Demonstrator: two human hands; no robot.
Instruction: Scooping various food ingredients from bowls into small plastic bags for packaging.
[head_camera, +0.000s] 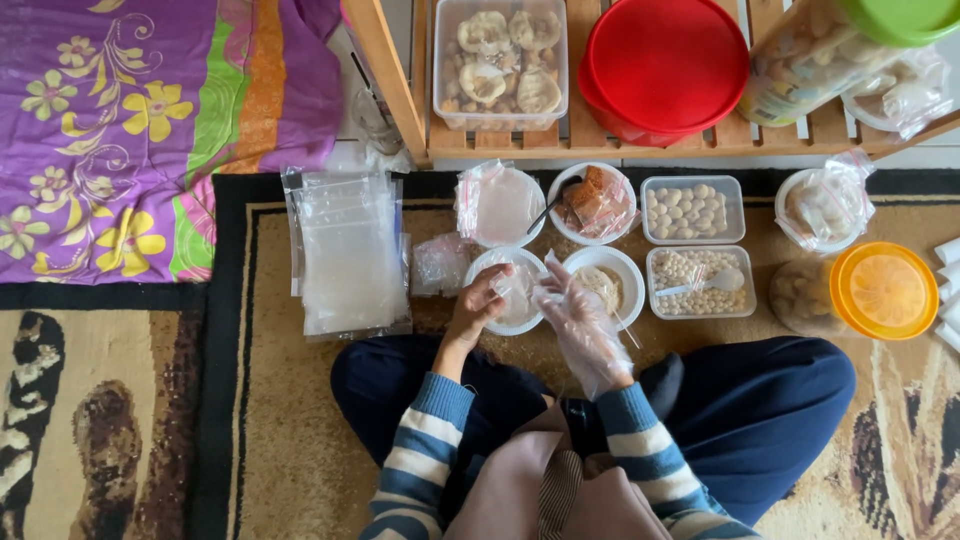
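Small plastic bag (517, 290) between both hands

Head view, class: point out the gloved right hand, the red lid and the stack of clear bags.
right hand (578, 318): head view, back of glove.
red lid (667, 62): head view, centre of top.
stack of clear bags (348, 252): head view, middle of top bag.

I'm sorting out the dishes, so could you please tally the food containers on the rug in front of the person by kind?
Round white bowls: 4
Rectangular clear plastic tubs: 2
Clear jar lying on its side with an orange lid: 1
Round container wrapped in clear plastic: 1
Total: 8
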